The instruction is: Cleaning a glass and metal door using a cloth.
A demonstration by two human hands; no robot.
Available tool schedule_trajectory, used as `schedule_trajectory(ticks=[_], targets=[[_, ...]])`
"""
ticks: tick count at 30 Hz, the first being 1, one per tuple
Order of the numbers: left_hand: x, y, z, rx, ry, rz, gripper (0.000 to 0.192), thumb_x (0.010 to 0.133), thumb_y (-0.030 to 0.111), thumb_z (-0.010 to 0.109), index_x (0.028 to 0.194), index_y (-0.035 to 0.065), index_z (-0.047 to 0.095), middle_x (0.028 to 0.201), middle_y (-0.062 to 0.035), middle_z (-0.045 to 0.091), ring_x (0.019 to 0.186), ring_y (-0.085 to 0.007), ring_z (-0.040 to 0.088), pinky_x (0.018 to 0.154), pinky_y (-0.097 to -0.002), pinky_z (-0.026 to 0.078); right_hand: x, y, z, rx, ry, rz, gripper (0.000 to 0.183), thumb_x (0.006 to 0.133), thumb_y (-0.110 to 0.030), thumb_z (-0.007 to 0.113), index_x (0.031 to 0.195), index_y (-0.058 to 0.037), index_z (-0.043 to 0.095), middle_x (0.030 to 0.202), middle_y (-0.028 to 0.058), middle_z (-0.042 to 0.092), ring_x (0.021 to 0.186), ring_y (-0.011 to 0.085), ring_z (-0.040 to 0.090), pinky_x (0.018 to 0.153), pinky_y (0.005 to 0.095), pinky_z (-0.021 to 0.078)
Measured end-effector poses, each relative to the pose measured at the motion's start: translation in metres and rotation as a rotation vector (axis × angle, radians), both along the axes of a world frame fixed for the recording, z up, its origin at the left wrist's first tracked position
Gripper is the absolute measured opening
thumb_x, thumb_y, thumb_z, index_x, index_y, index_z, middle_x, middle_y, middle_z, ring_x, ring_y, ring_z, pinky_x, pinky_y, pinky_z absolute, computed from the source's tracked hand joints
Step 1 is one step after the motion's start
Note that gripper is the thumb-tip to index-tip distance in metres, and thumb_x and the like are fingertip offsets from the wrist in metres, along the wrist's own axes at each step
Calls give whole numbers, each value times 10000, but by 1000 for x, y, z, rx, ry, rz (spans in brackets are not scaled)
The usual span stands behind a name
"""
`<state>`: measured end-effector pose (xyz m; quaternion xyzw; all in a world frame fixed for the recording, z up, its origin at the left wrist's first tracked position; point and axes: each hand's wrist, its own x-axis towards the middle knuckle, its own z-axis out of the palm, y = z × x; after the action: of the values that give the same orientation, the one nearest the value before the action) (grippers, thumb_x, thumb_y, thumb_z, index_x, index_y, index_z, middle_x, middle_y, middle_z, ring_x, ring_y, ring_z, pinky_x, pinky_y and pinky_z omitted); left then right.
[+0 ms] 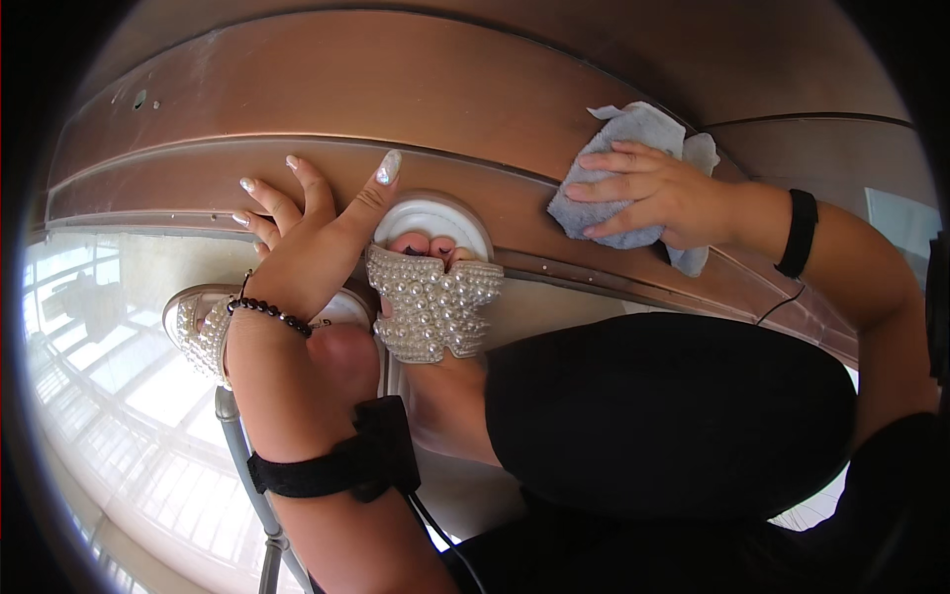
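My right hand (660, 189) lies spread on a crumpled grey cloth (623, 215), pressing it against a brown, metallic-looking panel (356, 74). Parts of the cloth stick out above the fingers and below the palm. My left hand (312, 230) holds nothing. Its fingers fan out over the panel's lower strip (445, 174), with the thumb raised to the right; whether the palm touches the strip is hidden. Just right of this hand is my foot in a pearl-covered slide sandal (434, 304), its toe end close to the strip. My left forearm partly covers the other pearl sandal (204, 341).
Shiny pale flooring (111, 312) at the left reflects bright windows. A grey metal tube frame (241, 438) stands behind my left forearm. Black straps with a cable (445, 531) are on my arms. My black-clad knee (668, 416) fills the lower right. The panel has a small hole (139, 99).
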<state>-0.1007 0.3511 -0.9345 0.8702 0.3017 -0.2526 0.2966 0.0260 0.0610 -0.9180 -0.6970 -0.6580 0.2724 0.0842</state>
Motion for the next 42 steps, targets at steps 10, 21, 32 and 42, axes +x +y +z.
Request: schedule_trajectory(ticks=[10,21,32,42], targets=[[0,1,0,21,6,-5,1084,649,791,319,1334,-3,43,1297,-365,-157,1197,-515,-155,999,-511,69,-3,31,-2,77,-228,123,498,566,38,551,1008,-187,602,1254,6,436,1224,227,313,984,440,280],[-1,1,1,7,5,3,1088,645,797,310,1333,-4,45,1297,-367,-153,1198,-513,-155,997,-516,66,-25,49,-18,201,-247,48,429,588,-26,542,975,-197,610,1222,6,462,1218,226,322,995,444,235],[0,-1,-2,3,-17,-2,1074,646,804,286,1344,26,38,1321,-340,-135,1211,-478,-172,995,-509,38,-23,-43,-5,134,-199,229,254,722,-136,535,923,-266,617,1191,-26,491,1141,185,409,978,381,265],[0,0,-3,23,-11,-13,1075,641,806,293,1346,35,39,1318,-340,-144,1209,-485,-171,988,-530,34,-50,23,-20,244,-302,51,236,695,-133,529,893,-216,628,1224,24,474,1155,208,409,1011,376,205]])
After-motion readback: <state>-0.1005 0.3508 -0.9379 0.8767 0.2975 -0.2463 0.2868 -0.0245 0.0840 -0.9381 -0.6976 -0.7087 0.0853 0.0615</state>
